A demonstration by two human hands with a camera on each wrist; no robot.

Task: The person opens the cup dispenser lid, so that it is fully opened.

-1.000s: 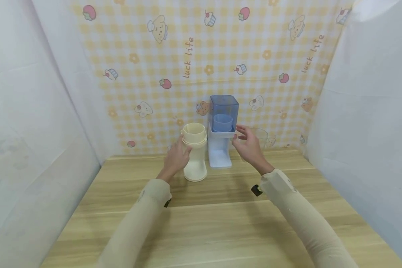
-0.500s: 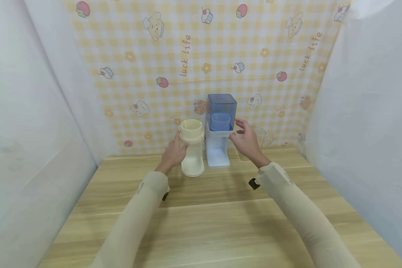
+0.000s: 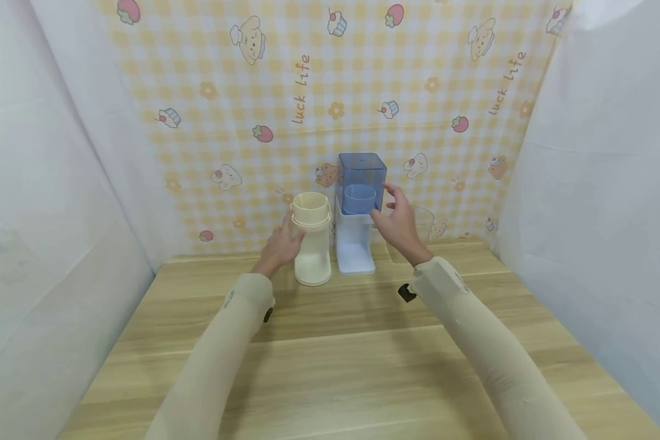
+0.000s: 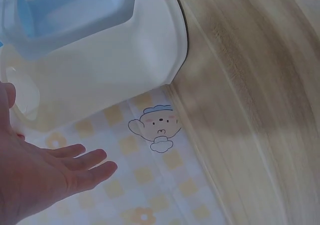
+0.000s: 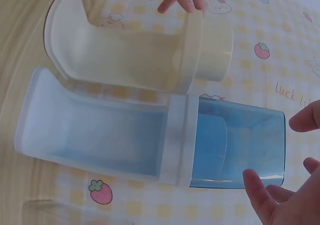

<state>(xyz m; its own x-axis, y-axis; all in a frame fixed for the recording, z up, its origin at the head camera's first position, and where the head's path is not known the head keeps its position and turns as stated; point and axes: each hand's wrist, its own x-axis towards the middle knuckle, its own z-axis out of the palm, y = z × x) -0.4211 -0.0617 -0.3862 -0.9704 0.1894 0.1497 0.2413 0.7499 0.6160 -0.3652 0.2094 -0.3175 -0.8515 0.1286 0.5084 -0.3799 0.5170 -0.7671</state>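
A cream stand point(image 3: 313, 253) with a round foot and an open ring-shaped top point(image 3: 310, 209) stands upright on the table. My left hand point(image 3: 282, 244) is at its upper left side; its fingers extend straight in the left wrist view. Just right of it is a white stand point(image 3: 354, 253) with a flat foot, topped by a clear blue square cover point(image 3: 362, 174) with a round collar inside. My right hand point(image 3: 398, 226) is beside this cover, thumb by its lower edge and index finger higher up. In the right wrist view, the spread fingers point(image 5: 260, 195) reach around the blue cover's end point(image 5: 250, 140).
Behind my right hand a clear see-through container point(image 3: 425, 223) stands on the wooden table point(image 3: 330, 366). A yellow checked cloth point(image 3: 286, 79) hangs close behind the stands. White sheets point(image 3: 588, 183) close off both sides.
My right hand has moved up along the side of the blue cover. The left hand stays at the cream stand's top. The head view has shifted slightly.
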